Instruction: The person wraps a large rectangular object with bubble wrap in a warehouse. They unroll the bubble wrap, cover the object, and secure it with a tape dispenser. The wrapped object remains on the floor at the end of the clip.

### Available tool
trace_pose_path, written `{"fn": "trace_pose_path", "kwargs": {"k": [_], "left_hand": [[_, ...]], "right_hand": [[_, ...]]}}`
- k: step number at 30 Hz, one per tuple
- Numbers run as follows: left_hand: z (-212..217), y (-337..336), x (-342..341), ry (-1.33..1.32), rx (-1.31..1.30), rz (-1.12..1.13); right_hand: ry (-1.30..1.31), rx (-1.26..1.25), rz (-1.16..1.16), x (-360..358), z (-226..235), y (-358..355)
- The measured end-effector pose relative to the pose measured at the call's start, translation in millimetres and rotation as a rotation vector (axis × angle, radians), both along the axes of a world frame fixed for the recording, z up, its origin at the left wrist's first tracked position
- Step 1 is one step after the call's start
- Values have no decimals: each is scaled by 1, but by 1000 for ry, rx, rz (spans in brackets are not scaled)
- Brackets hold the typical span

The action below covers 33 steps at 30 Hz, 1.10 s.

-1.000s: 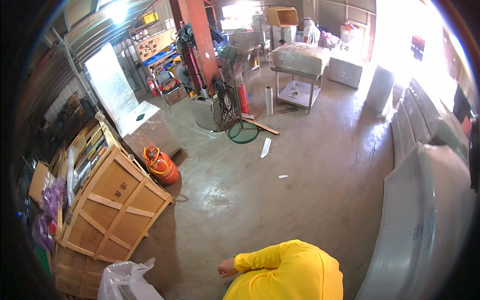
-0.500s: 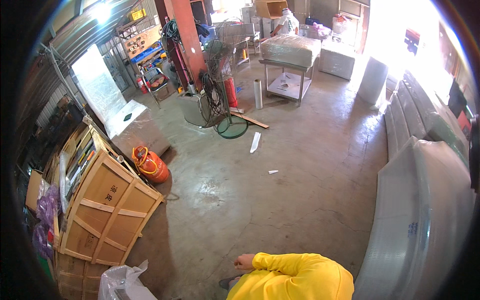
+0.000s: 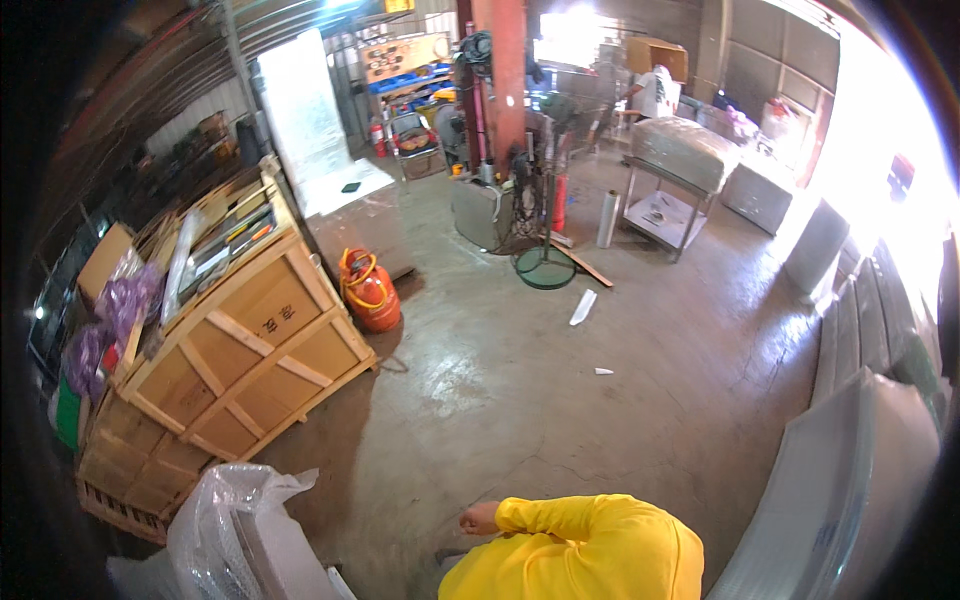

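Observation:
My right arm, in a yellow sleeve (image 3: 590,535), bends across the lower middle of the head view. At its end my right hand (image 3: 480,518) is closed, its fingers curled in; whatever they may hold is hidden. No object visibly touches this hand, and concrete floor (image 3: 480,440) lies beyond it. Part of a dark shoe (image 3: 450,554) shows just below. My left hand is out of view. Nearest on the left stands a pale panel-like thing (image 3: 262,550) partly covered in clear bubble wrap (image 3: 215,510).
Left stand a wooden crate (image 3: 235,345) and an orange gas cylinder (image 3: 370,295). Wrapped panels (image 3: 835,500) line the right. Ahead are a fan stand (image 3: 546,268), a white roll (image 3: 608,220), scraps (image 3: 583,307) and a metal table (image 3: 680,220). A person (image 3: 655,95) stands far back.
The view has swung left, so the crate, cylinder and table sit further right in the picture. More of the bubble-wrapped thing shows at lower left. My right hand stays closed.

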<state>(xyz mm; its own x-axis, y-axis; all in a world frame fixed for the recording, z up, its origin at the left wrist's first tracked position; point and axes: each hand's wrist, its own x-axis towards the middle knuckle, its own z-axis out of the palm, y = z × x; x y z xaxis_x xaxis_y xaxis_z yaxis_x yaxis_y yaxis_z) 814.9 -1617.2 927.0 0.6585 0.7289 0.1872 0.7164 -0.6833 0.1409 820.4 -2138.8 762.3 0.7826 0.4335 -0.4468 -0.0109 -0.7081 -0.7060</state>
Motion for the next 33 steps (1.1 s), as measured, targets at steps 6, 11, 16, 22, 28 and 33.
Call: {"fn": "trace_pose_path", "kwargs": {"k": [6,11,16,22,28,33], "left_hand": [[-3,-24,9,-51,-183,24],[52,-1,-26,-505,-95,-293],[114,-1,-56,-562,-158,-289],[137,-20,-46,-718,79,-183],[201,-5,-54,-507,356,36],[209,3,-109,-269,577,316]], "right_hand": [[-109,144,124,64,-6,88],[-162,440,168,116,-2,188],[-206,632,-33,160,57,274],[-877,677,160,232,123,353],[-1008,524,365,308,152,426],[-1139,436,422,428,158,448]]}}
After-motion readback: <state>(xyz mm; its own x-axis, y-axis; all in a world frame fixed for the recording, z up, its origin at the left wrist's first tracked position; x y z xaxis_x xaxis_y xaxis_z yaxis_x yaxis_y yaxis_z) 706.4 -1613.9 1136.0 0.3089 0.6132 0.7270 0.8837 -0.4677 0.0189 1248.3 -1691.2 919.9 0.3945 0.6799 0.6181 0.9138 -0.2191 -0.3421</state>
